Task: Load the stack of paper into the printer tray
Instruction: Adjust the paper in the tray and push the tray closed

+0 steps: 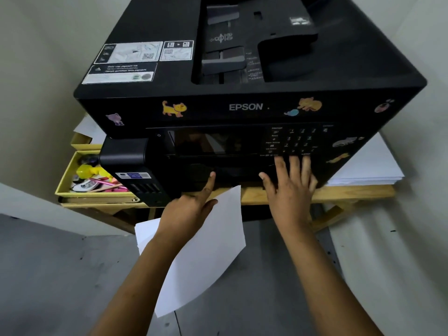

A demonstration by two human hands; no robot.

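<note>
Paper stack (208,258) — lengthwise toward printer (242,107).

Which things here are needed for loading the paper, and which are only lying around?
Needed:
- paper in the left hand: white sheets
- printer, black
- right hand, flat on the printer front

Lying around:
- yellow box of small items
- paper pile beside the printer
- wooden table

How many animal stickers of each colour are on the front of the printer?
On the printer:
Yellow or orange stickers: 3
Purple: 1
Blue: 1
Pink: 1
Grey: 1
Total: 7
</note>
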